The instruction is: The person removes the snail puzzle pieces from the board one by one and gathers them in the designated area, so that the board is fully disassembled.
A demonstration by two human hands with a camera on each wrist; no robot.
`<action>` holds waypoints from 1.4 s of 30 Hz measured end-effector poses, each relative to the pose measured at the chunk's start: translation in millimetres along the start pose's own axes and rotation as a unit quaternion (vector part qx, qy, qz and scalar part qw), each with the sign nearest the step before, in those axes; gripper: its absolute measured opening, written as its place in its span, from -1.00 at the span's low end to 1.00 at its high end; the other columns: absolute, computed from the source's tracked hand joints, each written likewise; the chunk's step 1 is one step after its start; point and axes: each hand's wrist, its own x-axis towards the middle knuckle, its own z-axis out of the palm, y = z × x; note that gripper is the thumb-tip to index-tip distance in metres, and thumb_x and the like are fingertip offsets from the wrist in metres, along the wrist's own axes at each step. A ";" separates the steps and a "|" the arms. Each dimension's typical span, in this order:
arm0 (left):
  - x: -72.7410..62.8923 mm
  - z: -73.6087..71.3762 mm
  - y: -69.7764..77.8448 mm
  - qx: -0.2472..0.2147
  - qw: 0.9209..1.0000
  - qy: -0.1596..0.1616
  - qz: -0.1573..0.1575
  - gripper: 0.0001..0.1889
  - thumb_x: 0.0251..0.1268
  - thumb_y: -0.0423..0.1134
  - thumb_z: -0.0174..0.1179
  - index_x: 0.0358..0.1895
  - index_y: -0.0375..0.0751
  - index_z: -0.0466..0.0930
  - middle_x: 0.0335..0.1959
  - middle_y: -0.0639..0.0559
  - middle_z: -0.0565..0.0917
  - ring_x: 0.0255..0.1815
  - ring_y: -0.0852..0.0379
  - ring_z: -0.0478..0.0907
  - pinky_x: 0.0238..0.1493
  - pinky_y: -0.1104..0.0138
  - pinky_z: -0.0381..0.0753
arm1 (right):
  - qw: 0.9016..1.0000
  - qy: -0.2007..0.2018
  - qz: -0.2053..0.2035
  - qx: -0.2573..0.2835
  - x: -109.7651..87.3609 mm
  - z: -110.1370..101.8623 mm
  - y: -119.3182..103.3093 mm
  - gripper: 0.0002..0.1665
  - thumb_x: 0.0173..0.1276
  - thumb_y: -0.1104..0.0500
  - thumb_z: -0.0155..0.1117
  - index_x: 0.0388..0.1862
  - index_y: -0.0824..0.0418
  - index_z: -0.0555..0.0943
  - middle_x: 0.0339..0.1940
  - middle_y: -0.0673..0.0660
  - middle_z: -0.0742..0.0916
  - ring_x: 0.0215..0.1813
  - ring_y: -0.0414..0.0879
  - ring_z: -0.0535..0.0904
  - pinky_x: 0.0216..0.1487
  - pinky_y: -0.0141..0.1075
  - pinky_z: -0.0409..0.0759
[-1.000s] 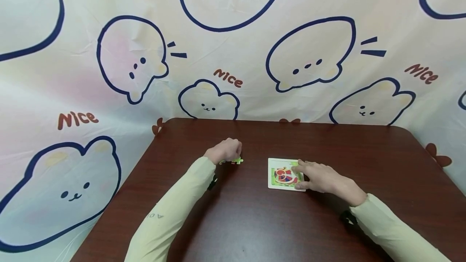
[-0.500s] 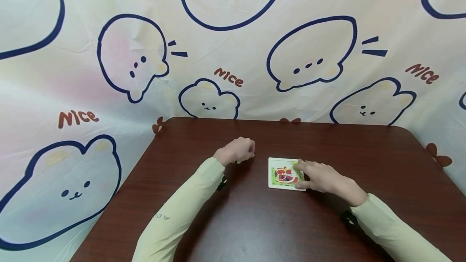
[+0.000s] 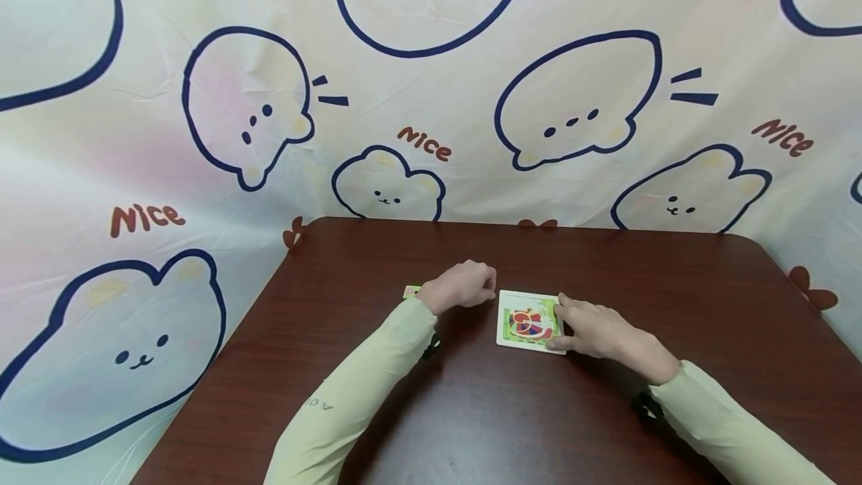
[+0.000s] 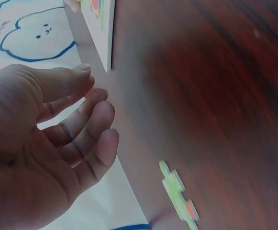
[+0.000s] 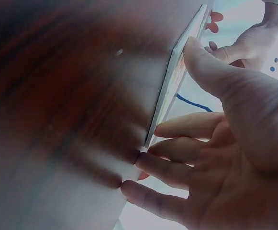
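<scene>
A square, white-framed puzzle board [image 3: 512, 299] with a colourful picture lies flat on the brown table. My right hand [image 3: 599, 328] rests at its right side, thumb and forefinger touching the frame and spread apart; the other fingertips [image 5: 129, 188] reach down to the tabletop. Just off the board's left edge hovers my left hand [image 3: 465, 284], its fingers loosely bent. The left wrist view shows nothing between that hand's thumb and fingers. Behind the left wrist lies a green jigsaw piece strip [image 4: 177, 194] with a bit of red, partly covered by the wrist in the head view.
The dark wooden table [image 3: 471, 410] reaches back to a pale cloth backdrop [image 3: 465, 96] printed with blue-outlined cartoon faces. Both sleeves [image 3: 377, 373] are light yellow, with a dark band near each wrist.
My left hand has moved right, from over the green jigsaw strip to beside the board, uncovering the strip's left end. The right hand and the board have stayed nearly still.
</scene>
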 end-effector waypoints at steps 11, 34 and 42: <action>11.8 12.3 27.2 0.014 0.999 0.003 0.044 -0.86 0.42 -0.09 0.17 -0.16 -0.03 0.62 -0.31 0.12 0.59 -0.40 0.21 0.47 -0.41 0.43 0.43 | 1.000 -0.011 -0.002 -0.004 2.5 -1.6 1.7 -0.10 0.20 -0.26 0.38 0.30 0.35 0.48 0.36 0.47 0.47 0.32 0.30 0.48 0.15 0.18 0.51; 27.7 23.0 57.7 0.062 0.997 -0.010 0.045 -0.71 0.35 -0.07 0.22 0.07 -0.04 0.61 -0.04 0.10 0.62 -0.07 0.23 0.46 -0.04 0.40 0.52 | 1.000 -0.004 -0.017 -0.003 7.1 -3.5 5.4 -0.10 0.10 -0.35 0.40 0.23 0.26 0.56 0.31 0.43 0.53 0.08 0.15 0.63 -0.13 -0.01 0.63; 29.7 27.7 63.9 0.074 0.996 -0.014 0.042 -0.69 0.36 -0.03 0.22 0.08 -0.01 0.58 -0.04 0.12 0.60 -0.06 0.23 0.46 -0.09 0.41 0.50 | 1.000 -0.010 -0.014 -0.001 6.0 -3.9 5.9 -0.10 0.12 -0.34 0.39 0.24 0.27 0.55 0.32 0.44 0.52 0.13 0.19 0.62 -0.08 0.03 0.62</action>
